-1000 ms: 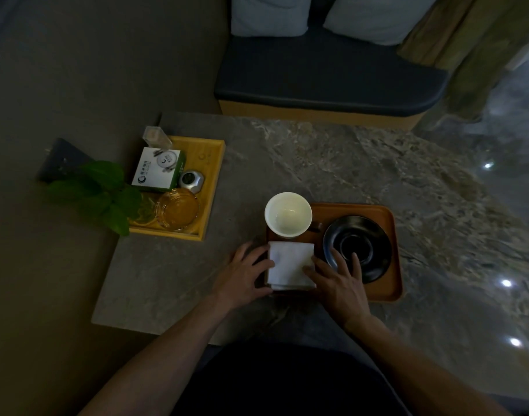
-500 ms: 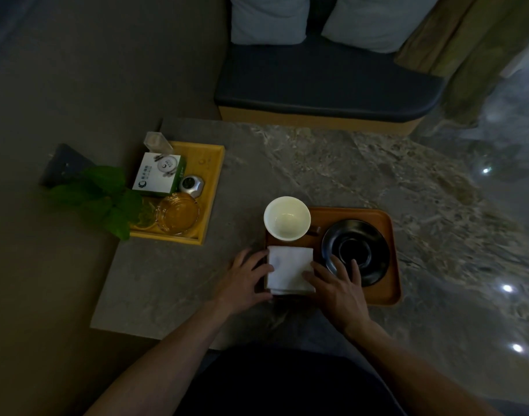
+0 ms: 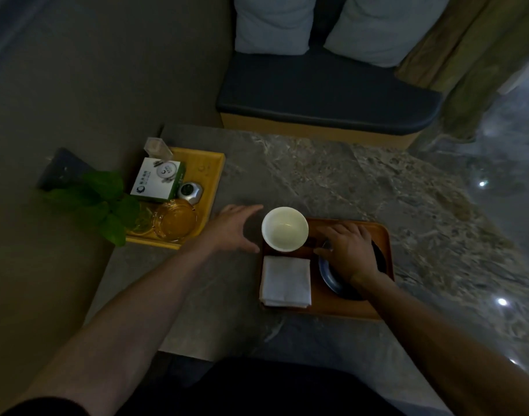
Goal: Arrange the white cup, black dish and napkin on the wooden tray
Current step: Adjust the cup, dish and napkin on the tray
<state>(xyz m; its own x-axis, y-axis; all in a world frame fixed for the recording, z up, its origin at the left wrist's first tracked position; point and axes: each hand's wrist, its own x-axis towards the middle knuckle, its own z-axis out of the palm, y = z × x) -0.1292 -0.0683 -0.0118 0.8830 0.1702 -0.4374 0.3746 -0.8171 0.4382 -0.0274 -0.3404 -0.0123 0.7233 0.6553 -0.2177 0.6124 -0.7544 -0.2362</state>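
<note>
The brown wooden tray lies on the marble table in front of me. The white cup stands at the tray's far left corner. A folded white napkin lies flat at its near left. At the right, the black dish is mostly covered by my right hand, which rests palm down on it with its fingers curled over the dish's far rim. My left hand hovers open just left of the cup, fingers spread, not touching it.
A yellow tray at the table's left holds a green-and-white box, a glass ashtray and a small metal object. Green leaves overhang its left side. A cushioned bench stands beyond the table.
Both hands left the napkin. My left hand moved up beside the cup, and my right hand moved onto the black dish. The napkin stays flat on the tray.
</note>
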